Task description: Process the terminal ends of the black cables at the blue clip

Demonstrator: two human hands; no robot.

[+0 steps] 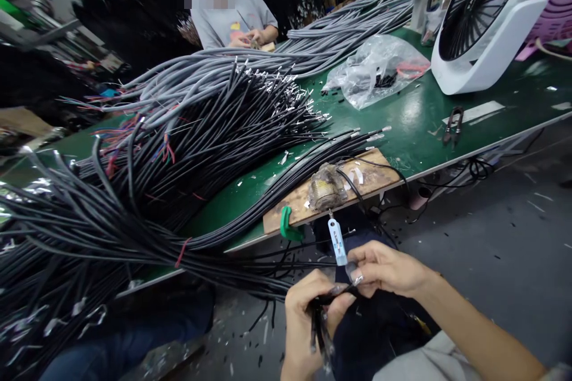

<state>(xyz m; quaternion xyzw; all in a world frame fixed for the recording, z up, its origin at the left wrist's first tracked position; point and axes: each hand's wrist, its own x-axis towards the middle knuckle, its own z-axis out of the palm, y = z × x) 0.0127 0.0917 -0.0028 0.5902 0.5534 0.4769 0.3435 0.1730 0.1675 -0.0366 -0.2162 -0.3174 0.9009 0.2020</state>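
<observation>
My left hand (pixel 308 306) is wrapped around a bunch of black cables (pixel 277 286), with several loose ends hanging down below its fingers. One cable end sticks out past my left thumb, its pale tip (pixel 357 280) bright against the dark lap. Closed in a pinch, my right hand (pixel 386 268) holds that tip. Just above my right fingers is a light blue blade-like piece (pixel 336 241), joined to the shaft of a small motor (pixel 327 187) wrapped in clear plastic. The motor sits on a wooden board (pixel 286 205) at the table's edge.
A green clamp (pixel 288 225) grips the board. Heaps of black cables (pixel 214 125) and grey cables (pixel 339 24) cover the green table (pixel 411 119). To the right are a plastic bag (pixel 370 71), a white fan (pixel 487 24) and snips (pixel 453 125). A person (pixel 241 12) sits across the table.
</observation>
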